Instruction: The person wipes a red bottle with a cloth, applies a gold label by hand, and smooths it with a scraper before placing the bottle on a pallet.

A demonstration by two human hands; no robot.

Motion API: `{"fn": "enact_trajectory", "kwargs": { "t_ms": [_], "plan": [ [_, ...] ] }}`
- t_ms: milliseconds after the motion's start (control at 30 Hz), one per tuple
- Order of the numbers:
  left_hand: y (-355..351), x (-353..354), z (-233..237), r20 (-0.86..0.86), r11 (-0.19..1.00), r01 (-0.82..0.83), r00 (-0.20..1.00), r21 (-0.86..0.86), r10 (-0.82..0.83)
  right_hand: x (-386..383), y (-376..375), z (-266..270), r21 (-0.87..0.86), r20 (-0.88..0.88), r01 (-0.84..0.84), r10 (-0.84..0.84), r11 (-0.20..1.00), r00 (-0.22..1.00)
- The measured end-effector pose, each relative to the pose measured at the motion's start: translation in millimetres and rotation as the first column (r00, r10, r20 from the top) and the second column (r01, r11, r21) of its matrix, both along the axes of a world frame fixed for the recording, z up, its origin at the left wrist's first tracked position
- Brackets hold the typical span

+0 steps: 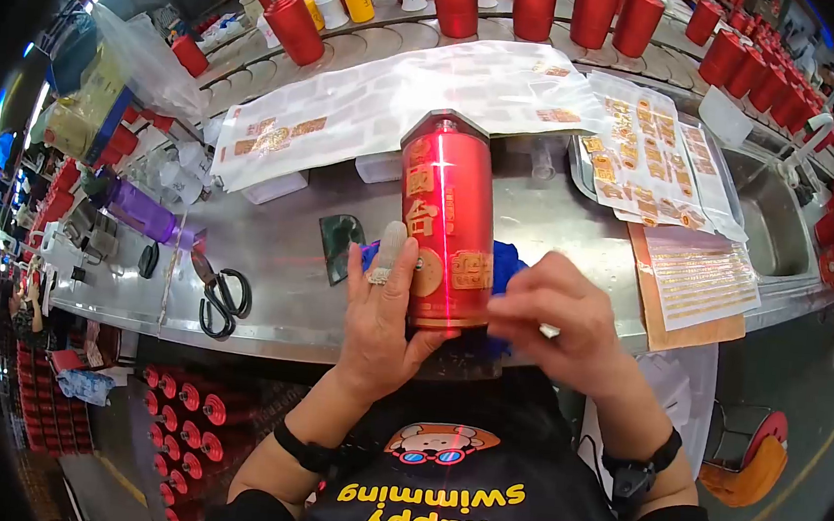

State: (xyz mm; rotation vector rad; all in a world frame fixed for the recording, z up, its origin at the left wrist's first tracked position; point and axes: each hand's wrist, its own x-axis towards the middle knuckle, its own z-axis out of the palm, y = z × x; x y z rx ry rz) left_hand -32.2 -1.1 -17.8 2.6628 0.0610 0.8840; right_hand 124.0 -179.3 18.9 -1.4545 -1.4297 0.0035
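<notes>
A large glossy red bottle [448,189] with gold characters and gold label patches lies tilted before me, its base toward my apron. My left hand [383,307] is wrapped round its lower left side, with a whitish covering on one finger. At the lower right of the bottle is my right hand [560,323], its fingers curled in a pinch close to a gold patch; whatever they hold is too small to tell. Blue cloth [506,263] shows behind the bottle. Left of it lies a dark green flat piece [339,244].
Black-handled scissors [223,298] and a purple bottle [144,209] are on the metal table at left. Gold sticker sheets [650,147] lie at right, beside a sink [773,212]. A long white sheet [372,98] spans the back, before a conveyor [517,26] carrying several red bottles.
</notes>
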Motion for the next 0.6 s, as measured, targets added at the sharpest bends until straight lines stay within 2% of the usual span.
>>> {"fn": "enact_trajectory", "kwargs": {
  "t_ms": [100, 233, 367, 467, 567, 600],
  "plan": [
    [0.3, -0.7, -3.0, 0.000, 1.000, 0.003, 1.000, -0.024, -0.003, 4.3, 14.0, -4.2, 0.068, 0.145, 0.126, -0.135, 0.990, 0.980],
    [-0.3, -0.5, -3.7, 0.018, 0.999, 0.007, 1.000, -0.041, -0.006, -9.8, 15.2, 0.4, 0.057, 0.260, 0.078, -0.090, 0.995, 0.961],
    [-1.8, 0.8, -7.4, 0.035, 0.999, 0.001, 0.999, -0.052, 0.001, -10.6, 12.9, 1.3, 0.054, 0.267, 0.071, -0.083, 0.996, 0.960],
    [0.3, -2.3, -4.9, 0.004, 0.999, 0.013, 1.000, -0.043, -0.013, -1.0, 2.0, 1.0, 0.003, 0.064, -0.002, 0.001, 1.000, 0.998],
    [-1.2, -2.6, -0.8, -0.006, 0.999, 0.006, 1.000, -0.044, -0.006, -2.2, -7.0, -0.1, 0.008, 0.116, 0.097, -0.098, 0.995, 0.988],
    [-3.9, -0.8, 0.7, 0.005, 0.999, -0.002, 1.000, -0.050, 0.002, -6.5, -5.6, 4.6, 0.037, 0.192, 0.110, -0.115, 0.993, 0.975]
  ]
}}
